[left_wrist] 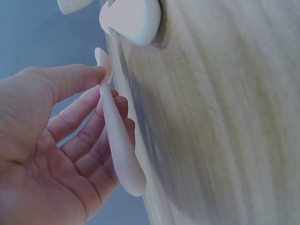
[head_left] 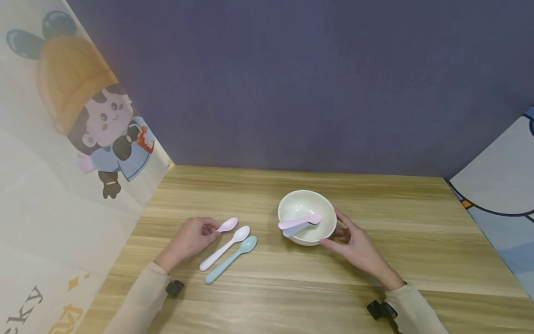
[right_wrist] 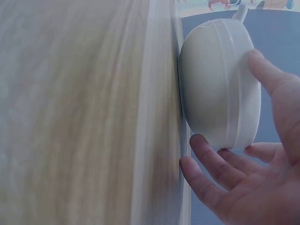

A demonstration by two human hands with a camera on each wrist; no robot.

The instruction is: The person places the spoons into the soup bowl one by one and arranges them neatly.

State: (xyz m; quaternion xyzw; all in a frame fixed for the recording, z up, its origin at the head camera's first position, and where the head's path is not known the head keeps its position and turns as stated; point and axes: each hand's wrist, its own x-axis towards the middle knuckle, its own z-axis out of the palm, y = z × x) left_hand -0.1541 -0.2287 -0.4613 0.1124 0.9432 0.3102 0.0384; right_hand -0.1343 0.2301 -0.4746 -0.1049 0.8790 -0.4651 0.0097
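Note:
My left hand pinches a pink spoon between thumb and fingers. In the left wrist view the thumb presses on the neck of this spoon, and its handle runs down across the palm side. Just right of that hand lie a white spoon and a light blue spoon, side by side. My right hand holds the cream bowl by its right side, thumb at the near rim and fingers around the wall. Inside the bowl, a pink spoon overlaps a lavender spoon, their handles over the left rim.
The wood-grain table meets a dark blue-grey panel at the back. A pale wall with a cartoon figure borders the left, and a printed panel the right.

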